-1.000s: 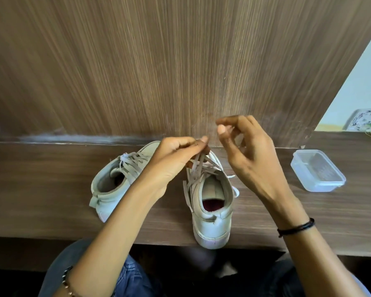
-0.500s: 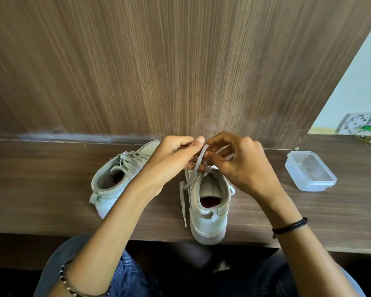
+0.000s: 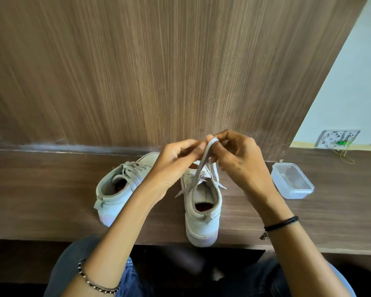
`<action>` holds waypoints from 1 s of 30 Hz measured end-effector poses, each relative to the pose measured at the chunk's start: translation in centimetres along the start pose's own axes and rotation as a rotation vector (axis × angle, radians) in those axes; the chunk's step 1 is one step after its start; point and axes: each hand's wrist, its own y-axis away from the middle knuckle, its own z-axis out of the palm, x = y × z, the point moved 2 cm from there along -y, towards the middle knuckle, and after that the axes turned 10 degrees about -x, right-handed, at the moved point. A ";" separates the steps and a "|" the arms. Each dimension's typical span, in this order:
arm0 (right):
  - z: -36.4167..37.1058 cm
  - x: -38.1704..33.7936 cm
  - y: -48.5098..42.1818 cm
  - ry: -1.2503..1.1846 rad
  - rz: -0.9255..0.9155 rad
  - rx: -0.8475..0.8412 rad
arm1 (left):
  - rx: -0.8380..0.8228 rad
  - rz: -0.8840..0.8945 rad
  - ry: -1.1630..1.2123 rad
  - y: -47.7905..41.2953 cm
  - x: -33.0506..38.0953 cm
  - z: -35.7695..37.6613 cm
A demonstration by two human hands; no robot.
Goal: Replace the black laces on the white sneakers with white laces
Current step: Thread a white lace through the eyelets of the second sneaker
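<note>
- Our right hand is pinched closed, thumb and forefinger gripping a raised length of the white lace at its top. Half a second ago that hand sat lower, down against the sneaker's eyelets; it has since lifted, drawing the lace up taut.
- Our left hand is curled closed just beside the right, fingertips meeting it at the lace. Whether it grips a strand of its own we cannot tell, since the fingers hide it.
- Below both hands stands the right sneaker, heel at the desk's near edge, toe toward the back panel. Its lace runs from the upper eyelets to our fingers, with a loose end trailing over the shoe's right side; a second ago a long end hung down the left side, now mostly pulled up.
- We judge this as tightening or starting a knot on the top eyelets, so this shoe's lacing looks nearly done.
- The left sneaker lies angled toward the desk's left, already laced in pale laces and unmoved.
- No black laces are in view.
- A clear plastic container rests toward the desk's right end, well apart from the shoes.
</note>
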 end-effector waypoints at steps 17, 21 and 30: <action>-1.7 -0.5 -1.1 -0.125 0.260 -0.426 | 0.021 -0.049 -0.203 -2.3 2.6 -0.2; -2.0 -1.5 -1.4 -0.130 0.213 -0.349 | 0.113 -0.062 -0.216 -2.5 3.8 -1.7; -5.2 -8.7 -4.9 -0.145 0.041 -0.141 | 0.178 -0.025 -0.478 -4.1 11.9 -3.8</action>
